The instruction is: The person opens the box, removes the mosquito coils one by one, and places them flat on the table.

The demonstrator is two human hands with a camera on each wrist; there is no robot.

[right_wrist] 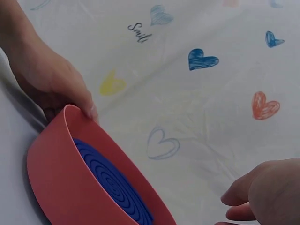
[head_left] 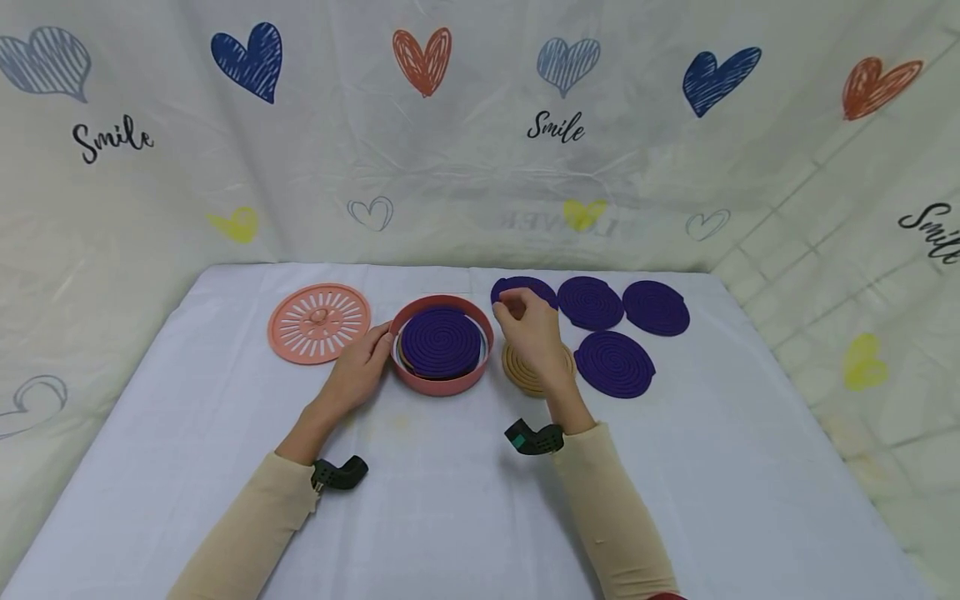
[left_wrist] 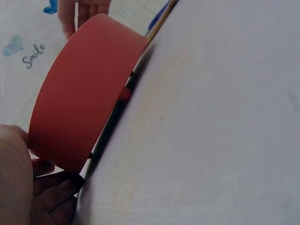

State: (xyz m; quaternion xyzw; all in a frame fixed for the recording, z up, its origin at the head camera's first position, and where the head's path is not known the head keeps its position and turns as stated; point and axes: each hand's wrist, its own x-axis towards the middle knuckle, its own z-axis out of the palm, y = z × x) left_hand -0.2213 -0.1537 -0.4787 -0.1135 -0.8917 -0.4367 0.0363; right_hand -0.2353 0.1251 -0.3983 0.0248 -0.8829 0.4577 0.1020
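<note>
A round coral-red container (head_left: pixel 442 387) stands on the cloth, with a purple spiral coaster (head_left: pixel 441 342) on top of what lies inside. My left hand (head_left: pixel 358 367) grips its left side; in the left wrist view the thumb side and fingers lie at the container wall (left_wrist: pixel 84 89). Over a tan spiral coaster (head_left: pixel 517 377) my right hand (head_left: pixel 536 333) hovers, its fingers loosely bent. Nothing shows between those fingers in the right wrist view. Behind it, a purple coaster (head_left: pixel 543 290) is partly covered by the hand.
Left of the container lies a coral slotted disc with a knob, like a lid (head_left: pixel 288 329). To the right, more purple spiral coasters lie flat, among them a back one (head_left: pixel 591 302), a far right one (head_left: pixel 656 307) and a nearer one (head_left: pixel 616 364). A heart-printed curtain (head_left: pixel 465 183) hangs behind.
</note>
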